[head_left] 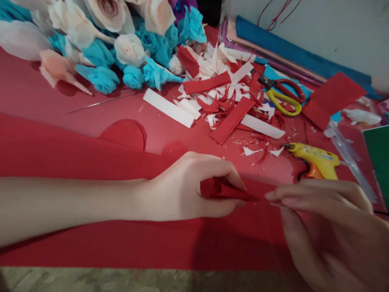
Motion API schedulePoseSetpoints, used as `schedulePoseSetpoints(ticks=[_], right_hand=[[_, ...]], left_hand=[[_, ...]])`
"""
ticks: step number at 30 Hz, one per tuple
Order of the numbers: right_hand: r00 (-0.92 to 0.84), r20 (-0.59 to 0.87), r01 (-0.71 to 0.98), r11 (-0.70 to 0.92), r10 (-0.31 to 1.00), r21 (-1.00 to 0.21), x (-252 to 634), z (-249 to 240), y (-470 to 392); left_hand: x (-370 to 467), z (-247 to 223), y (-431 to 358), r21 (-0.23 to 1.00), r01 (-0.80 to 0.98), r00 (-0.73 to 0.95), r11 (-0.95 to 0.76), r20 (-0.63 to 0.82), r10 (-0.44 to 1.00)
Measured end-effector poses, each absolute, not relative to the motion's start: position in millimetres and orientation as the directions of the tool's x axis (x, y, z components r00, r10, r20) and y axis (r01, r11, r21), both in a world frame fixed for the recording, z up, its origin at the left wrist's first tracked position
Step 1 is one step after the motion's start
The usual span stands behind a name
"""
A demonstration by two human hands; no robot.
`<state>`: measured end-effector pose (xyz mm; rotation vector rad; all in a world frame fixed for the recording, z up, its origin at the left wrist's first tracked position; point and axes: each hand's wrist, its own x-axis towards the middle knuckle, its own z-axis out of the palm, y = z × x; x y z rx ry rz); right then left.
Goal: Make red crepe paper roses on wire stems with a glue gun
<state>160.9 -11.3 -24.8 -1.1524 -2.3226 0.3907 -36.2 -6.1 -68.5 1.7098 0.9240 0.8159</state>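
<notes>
My left hand (188, 188) reaches in from the left. Its thumb and fingers pinch a folded or rolled piece of red crepe paper (226, 192), which narrows toward the right. Close to that narrow end is my right hand (331, 227), thumb pressed to fingertips. Whatever lies between those fingertips is too small and blurred to make out. Beneath both hands stretches a large red paper sheet (121, 243). Beyond my left wrist lie round red paper pieces (126, 133), partly covered by a red layer.
Blue, white and peach paper flowers (129, 49) crowd the back left, with a thin wire (100, 102) before them. Red and white paper scraps (212, 93) are heaped mid-table beside scissors (284, 95). A yellow glue gun (317, 156) lies right, near clear sticks (352, 160). Folded paper packs (291, 52) sit behind.
</notes>
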Motion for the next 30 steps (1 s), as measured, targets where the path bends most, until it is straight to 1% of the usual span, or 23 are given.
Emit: schedulePoseSetpoints(ticks=[2, 5, 7, 10, 12, 19, 24, 30], right_hand=[[-0.459, 0.256, 0.694, 0.523, 0.851, -0.495, 161, -26, -13], [-0.372, 0.152, 0.672, 0.379, 0.916, -0.636, 164, -28, -14], [-0.383, 0.098, 0.638, 0.34, 0.919, -0.691, 164, -28, -13], [-0.43, 0.009, 0.614, 0.3, 0.903, -0.73, 160, -27, -8], [-0.456, -0.014, 0.596, 0.293, 0.89, -0.748, 157, -27, -6], [-0.469, -0.023, 0.555, 0.274, 0.883, -0.785, 156, -29, -4], [-0.43, -0.121, 0.582, 0.172, 0.895, -0.795, 155, -30, -5], [-0.426, -0.178, 0.565, 0.108, 0.887, -0.818, 153, -29, -5]], left_hand=[[-36, -69, -7, 0.952, 0.208, 0.486, -0.224, 0.098, 0.868], [-36, -69, -7, 0.962, 0.179, 0.513, -0.208, 0.089, 0.854], [-36, -69, -7, 0.966, 0.164, 0.523, -0.201, 0.088, 0.848], [-35, -69, -6, 0.96, 0.17, 0.53, -0.22, 0.099, 0.842], [-34, -69, -5, 0.958, 0.171, 0.532, -0.23, 0.107, 0.84], [-33, -70, -5, 0.955, 0.161, 0.522, -0.249, 0.132, 0.843], [-33, -70, -6, 0.953, 0.162, 0.513, -0.258, 0.142, 0.847], [-33, -72, -5, 0.95, 0.14, 0.513, -0.278, 0.17, 0.842]])
